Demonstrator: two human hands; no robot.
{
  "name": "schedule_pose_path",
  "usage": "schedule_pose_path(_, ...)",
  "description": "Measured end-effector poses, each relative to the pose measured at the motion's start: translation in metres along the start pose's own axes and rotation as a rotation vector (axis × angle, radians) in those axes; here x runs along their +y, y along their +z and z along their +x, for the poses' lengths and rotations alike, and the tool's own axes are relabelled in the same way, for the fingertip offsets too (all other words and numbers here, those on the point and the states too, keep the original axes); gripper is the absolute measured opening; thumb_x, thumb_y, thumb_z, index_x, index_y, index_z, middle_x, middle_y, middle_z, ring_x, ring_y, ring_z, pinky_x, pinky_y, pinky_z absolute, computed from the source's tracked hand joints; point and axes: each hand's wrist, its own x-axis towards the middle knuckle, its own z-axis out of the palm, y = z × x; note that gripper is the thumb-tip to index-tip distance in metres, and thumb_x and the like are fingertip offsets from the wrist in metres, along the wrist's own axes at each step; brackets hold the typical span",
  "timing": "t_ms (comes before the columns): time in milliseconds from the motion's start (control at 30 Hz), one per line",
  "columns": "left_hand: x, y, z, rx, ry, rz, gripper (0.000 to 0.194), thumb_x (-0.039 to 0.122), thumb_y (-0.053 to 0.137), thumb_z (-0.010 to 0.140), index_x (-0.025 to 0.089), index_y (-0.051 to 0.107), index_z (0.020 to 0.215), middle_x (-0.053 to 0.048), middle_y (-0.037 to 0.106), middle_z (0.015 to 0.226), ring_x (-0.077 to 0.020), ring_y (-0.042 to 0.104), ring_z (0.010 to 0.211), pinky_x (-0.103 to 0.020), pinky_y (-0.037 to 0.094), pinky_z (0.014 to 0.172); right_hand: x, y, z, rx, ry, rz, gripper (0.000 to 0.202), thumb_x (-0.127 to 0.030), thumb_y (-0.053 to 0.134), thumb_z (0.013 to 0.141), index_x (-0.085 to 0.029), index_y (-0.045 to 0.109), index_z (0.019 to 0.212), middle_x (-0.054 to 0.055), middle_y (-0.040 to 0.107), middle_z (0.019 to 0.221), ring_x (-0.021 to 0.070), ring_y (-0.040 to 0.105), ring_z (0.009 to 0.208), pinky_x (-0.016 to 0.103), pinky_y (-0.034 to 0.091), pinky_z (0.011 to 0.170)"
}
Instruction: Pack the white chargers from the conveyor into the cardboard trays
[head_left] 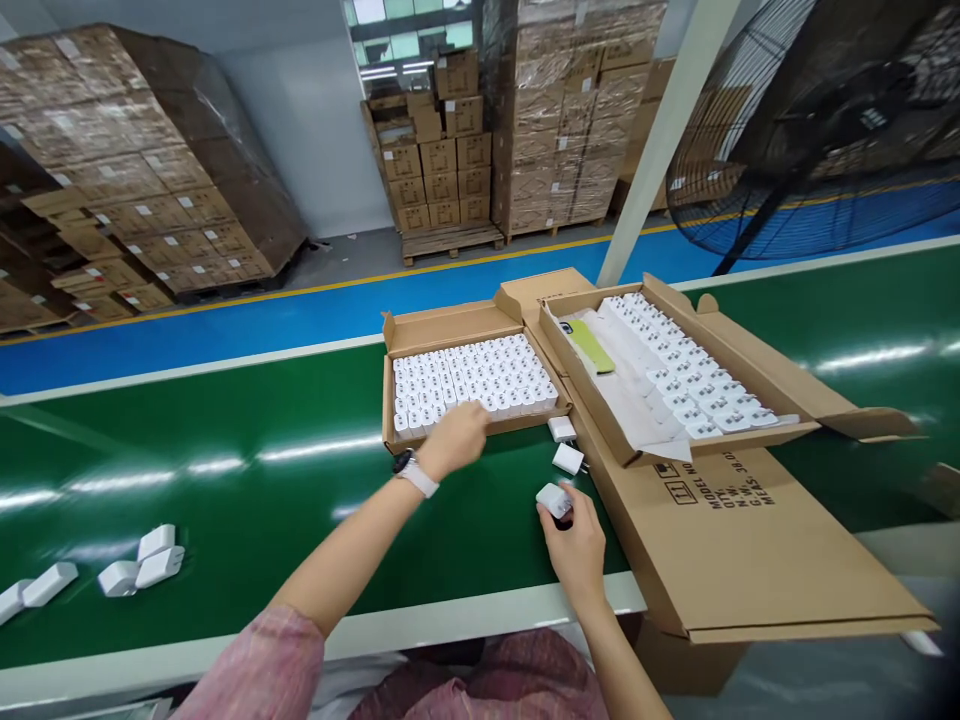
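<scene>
My left hand, with a watch on its wrist, reaches over the front edge of a shallow cardboard box. This box holds closely packed rows of white plug chargers. The left fingers curl downward at the front row; their tips and anything in them are hidden. Lower right, my right hand grips a white charger between thumb and fingers, just above the green belt. Two more chargers, one nearer and one farther, lie beyond it beside the box.
At right, a larger open carton holds rows of chargers, white sheeting and a yellow-green phone-shaped item. Its flap overhangs the belt's near edge. Several loose chargers lie at left. A big fan stands behind, near stacked cartons.
</scene>
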Motion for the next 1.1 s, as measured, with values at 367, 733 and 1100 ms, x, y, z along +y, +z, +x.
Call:
schedule_pose_path(367, 0.102, 0.046, 0.089, -0.143, 0.373, 0.040, 0.068, 0.038, 0.077, 0.076, 0.016, 0.054, 0.136, -0.022, 0.040, 0.153, -0.0400, 0.040, 0.140, -0.049, 0.048, 0.104, 0.007, -0.008, -0.005, 0.119, 0.192, 0.067, 0.060, -0.064, 0.059, 0.088, -0.016, 0.063, 0.126, 0.015, 0.070, 0.112, 0.0263, 0.064, 0.082, 0.041, 0.053, 0.079)
schedule_pose_path(733, 0.084, 0.052, 0.088, -0.277, 0.398, -0.113, 0.071, 0.054, 0.085, 0.074, 0.022, 0.060, 0.132, -0.016, 0.049, 0.130, -0.0362, 0.055, 0.115, -0.046, 0.048, 0.098, 0.011, -0.012, -0.008, 0.048, 0.324, 0.131, 0.061, -0.055, 0.064, 0.083, -0.017, 0.061, 0.130, 0.012, 0.074, 0.104, 0.0282, 0.071, 0.083, 0.039, 0.057, 0.077)
schedule_pose_path(1100, 0.027, 0.078, -0.054, -0.104, 0.247, -0.667, 0.069, 0.041, 0.088, 0.079, 0.029, 0.054, 0.138, -0.006, 0.052, 0.123, -0.0227, 0.065, 0.097, -0.035, 0.054, 0.087, -0.020, -0.020, 0.003, -0.615, 0.004, 0.299, 0.059, -0.032, 0.065, 0.082, -0.027, 0.058, 0.140, 0.010, 0.066, 0.133, 0.0260, 0.069, 0.109, 0.034, 0.059, 0.084)
